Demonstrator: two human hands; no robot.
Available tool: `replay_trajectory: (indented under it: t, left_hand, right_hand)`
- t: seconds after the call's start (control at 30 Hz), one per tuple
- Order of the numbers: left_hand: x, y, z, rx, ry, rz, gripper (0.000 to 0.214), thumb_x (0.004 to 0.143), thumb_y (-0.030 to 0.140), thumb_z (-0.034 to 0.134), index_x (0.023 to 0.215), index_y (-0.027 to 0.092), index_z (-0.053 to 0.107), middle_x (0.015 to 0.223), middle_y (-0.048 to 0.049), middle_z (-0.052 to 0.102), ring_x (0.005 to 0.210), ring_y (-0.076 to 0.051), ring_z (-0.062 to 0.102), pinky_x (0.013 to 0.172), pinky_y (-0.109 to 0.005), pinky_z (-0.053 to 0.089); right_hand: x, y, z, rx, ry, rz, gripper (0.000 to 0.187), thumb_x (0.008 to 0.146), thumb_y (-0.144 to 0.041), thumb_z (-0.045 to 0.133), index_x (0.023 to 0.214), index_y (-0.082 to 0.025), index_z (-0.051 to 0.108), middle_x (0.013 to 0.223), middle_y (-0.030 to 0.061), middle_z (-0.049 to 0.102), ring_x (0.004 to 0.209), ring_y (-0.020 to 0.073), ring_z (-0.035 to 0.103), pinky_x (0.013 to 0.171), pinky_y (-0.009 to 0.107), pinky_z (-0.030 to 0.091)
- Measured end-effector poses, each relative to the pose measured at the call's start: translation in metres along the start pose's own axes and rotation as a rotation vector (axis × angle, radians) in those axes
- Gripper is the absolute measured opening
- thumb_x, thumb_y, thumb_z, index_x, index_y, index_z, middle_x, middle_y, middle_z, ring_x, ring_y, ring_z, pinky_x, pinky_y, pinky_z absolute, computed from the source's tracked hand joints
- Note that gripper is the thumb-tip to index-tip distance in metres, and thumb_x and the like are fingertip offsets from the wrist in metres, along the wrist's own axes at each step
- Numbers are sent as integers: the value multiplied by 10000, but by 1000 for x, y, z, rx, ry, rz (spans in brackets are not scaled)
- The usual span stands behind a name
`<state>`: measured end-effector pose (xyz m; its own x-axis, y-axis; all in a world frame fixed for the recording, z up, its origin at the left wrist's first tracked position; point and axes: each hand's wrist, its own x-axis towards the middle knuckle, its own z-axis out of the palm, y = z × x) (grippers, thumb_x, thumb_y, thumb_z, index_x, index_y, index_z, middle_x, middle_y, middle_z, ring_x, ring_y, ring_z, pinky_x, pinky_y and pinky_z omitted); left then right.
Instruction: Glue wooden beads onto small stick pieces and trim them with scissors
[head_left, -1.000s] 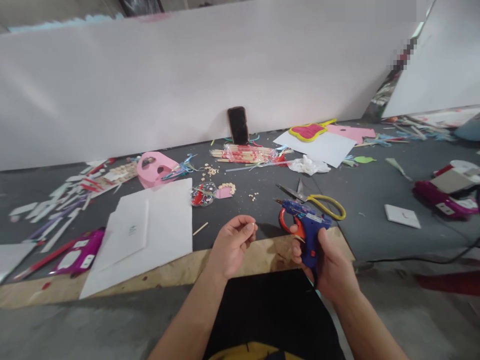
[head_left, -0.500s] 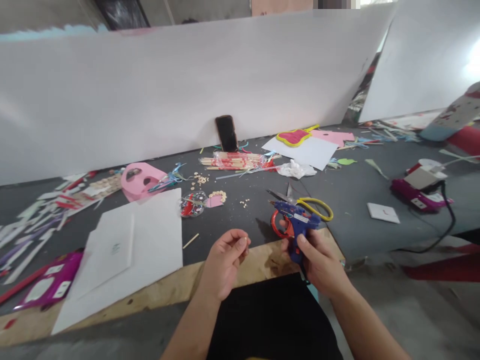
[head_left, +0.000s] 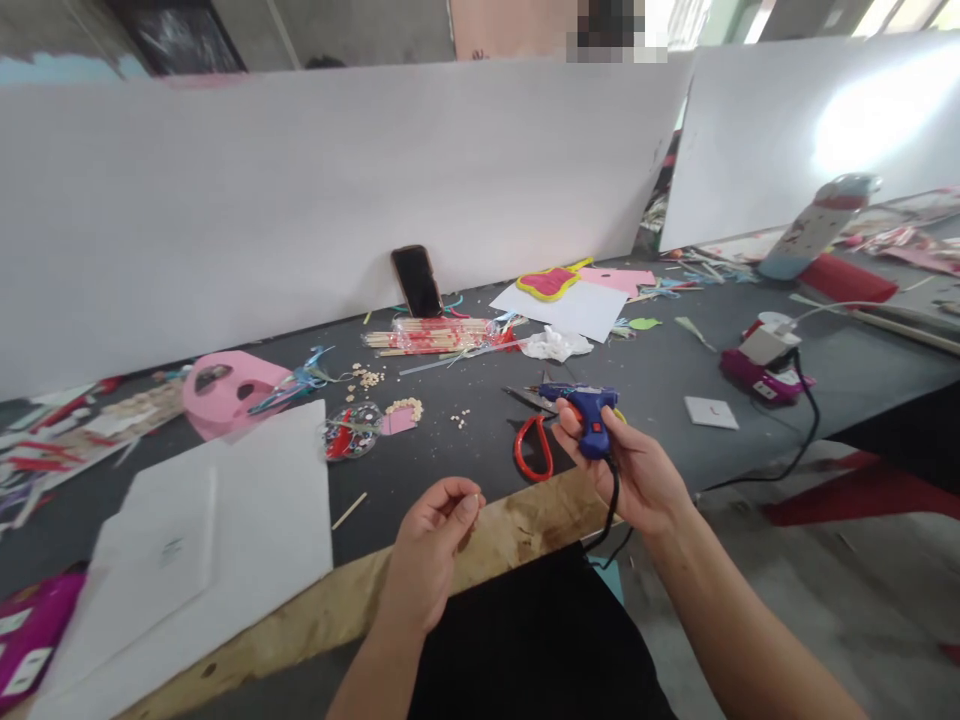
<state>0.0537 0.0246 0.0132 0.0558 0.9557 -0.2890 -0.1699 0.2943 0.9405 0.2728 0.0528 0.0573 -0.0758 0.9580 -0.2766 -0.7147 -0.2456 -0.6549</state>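
Note:
My left hand (head_left: 435, 545) is closed in a pinch over the table's wooden front edge. A tiny pale piece (head_left: 478, 496) shows at its fingertips, too small to name surely. In my right hand (head_left: 637, 470) is a blue glue gun (head_left: 596, 420), its nozzle pointing left and its black cord hanging down. Behind the glue gun lie scissors with a red handle loop (head_left: 534, 450), partly hidden. A small pink piece (head_left: 401, 420) edged with pale bits lies beyond my left hand, beside a round clear dish (head_left: 352, 432) of mixed small decorations. Loose pale bits (head_left: 460, 419) are scattered nearby.
White boards (head_left: 225, 540) cover the table's left front, near a pink cutout (head_left: 232, 388). A phone (head_left: 417, 281) leans on the upright white panel behind packed sticks (head_left: 435, 336). At right are a power adapter (head_left: 769, 342) and a bottle (head_left: 814, 228).
The glue gun has been raised and turned in my right hand, and its side and cord now show. It has moved off the red scissor handle. My left hand keeps its pinch; the view has swung right.

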Motion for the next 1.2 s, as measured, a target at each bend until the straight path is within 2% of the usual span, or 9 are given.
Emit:
replay_trajectory:
  t: [0.2, 0.33, 0.43, 0.5, 0.63, 0.77, 0.87, 1.0, 1.2]
  left_hand:
    - [30, 6, -6, 985, 55, 518, 169, 840, 198, 495, 871, 196, 662, 880, -54, 668, 864, -223, 575, 809, -364, 417]
    - [50, 8, -6, 1223, 41, 566, 271, 801, 68, 435, 907, 167, 664, 924, -90, 656, 902, -253, 568, 822, -397, 431]
    - [51, 10, 0, 1142, 44, 562, 331, 776, 24, 411, 949, 161, 658, 1014, -104, 631, 956, -236, 569, 855, -381, 437]
    - [47, 12, 10, 986, 24, 568, 277, 823, 97, 431, 987, 175, 640, 1030, -92, 627, 947, -218, 578, 836, -357, 451]
    - [37, 18, 35, 621, -86, 482, 215, 874, 302, 488, 1012, 191, 611, 987, -75, 654, 874, -195, 612, 773, -312, 475]
    - [35, 25, 54, 410, -43, 426, 227, 852, 388, 529, 926, 182, 589, 849, -51, 652, 769, -182, 615, 697, -279, 477]
    - [34, 31, 60, 373, -27, 424, 225, 835, 408, 548, 845, 184, 572, 763, -20, 619, 700, -160, 584, 641, -253, 456]
    - [30, 35, 61, 401, 5, 424, 185, 823, 366, 556, 789, 184, 557, 713, 5, 574, 660, -135, 530, 622, -235, 422]
    - [26, 31, 59, 420, 47, 429, 110, 789, 271, 553, 727, 185, 526, 664, 25, 509, 632, -124, 459, 602, -229, 383]
  right_hand:
    - [-4, 10, 4, -317, -5, -152, 407, 810, -324, 632, 1195, -273, 507, 1099, 39, 642, 787, 139, 669, 632, 228, 537]
    - [3, 19, 0, -552, -75, -237, 466, 836, -371, 591, 1263, -286, 423, 1174, 54, 584, 822, 132, 659, 755, 278, 518]
    - [7, 22, -3, -730, -121, -281, 565, 865, -360, 542, 1365, -282, 290, 1144, 63, 573, 839, 144, 649, 817, 342, 505]
    - [9, 23, -3, -832, -132, -311, 615, 866, -341, 530, 1399, -269, 232, 1127, 68, 572, 886, 159, 634, 842, 364, 497]
    - [7, 24, 4, -939, -115, -348, 630, 849, -312, 532, 1405, -226, 247, 1166, 90, 551, 1058, 189, 553, 921, 386, 453]
    - [5, 27, 8, -919, -120, -339, 627, 837, -297, 544, 1399, -239, 270, 1201, 86, 535, 1039, 187, 557, 899, 372, 467]
    - [4, 31, 4, -937, -129, -366, 620, 838, -284, 556, 1394, -277, 281, 1231, 79, 525, 1092, 196, 540, 922, 380, 458]
    - [5, 40, -3, -1009, -173, -438, 666, 866, -280, 519, 1442, -236, 187, 1338, 126, 455, 1219, 217, 465, 977, 412, 417]
    - [4, 51, -6, -1161, -138, -548, 708, 859, -246, 509, 1471, -223, 153, 1388, 149, 441, 1234, 252, 473, 1015, 465, 367]
